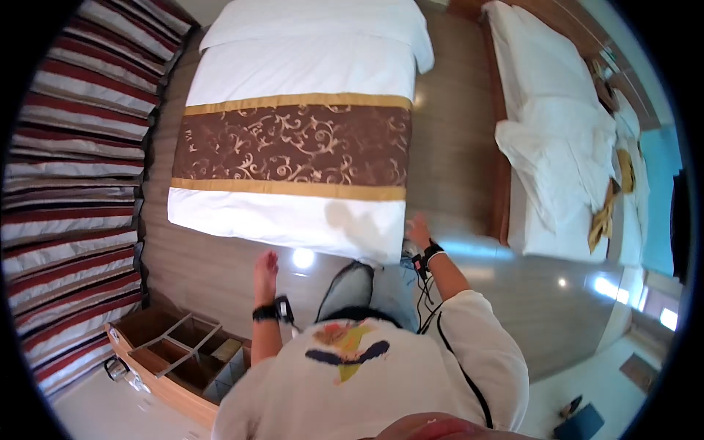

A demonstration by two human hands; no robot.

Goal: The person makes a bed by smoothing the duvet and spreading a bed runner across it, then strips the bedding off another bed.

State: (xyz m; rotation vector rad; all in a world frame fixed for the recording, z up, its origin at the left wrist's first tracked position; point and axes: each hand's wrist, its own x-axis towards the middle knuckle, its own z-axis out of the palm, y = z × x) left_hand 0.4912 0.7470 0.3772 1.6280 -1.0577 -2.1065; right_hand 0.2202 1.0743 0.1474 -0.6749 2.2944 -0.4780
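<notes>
A bed (293,70) with white bedding stands in front of me. Across it lies a brown bed runner (293,147) with gold scrolls and gold borders. My right hand (418,230) is beside the bed's near right corner, fingers apart and holding nothing; whether it touches the sheet I cannot tell. My left hand (266,268) hangs over the floor short of the bed's near edge, loosely open with nothing in it. Both wrists wear dark straps with small devices, and cables run from the right one.
Striped curtains (73,183) line the left side. Behind my left arm is a wooden cabinet (165,370) with open compartments. To the right, a second bed (524,59) carries rumpled white bedding (550,161) and a gold-coloured cloth (603,220). Wood-look floor (455,139) runs between the beds.
</notes>
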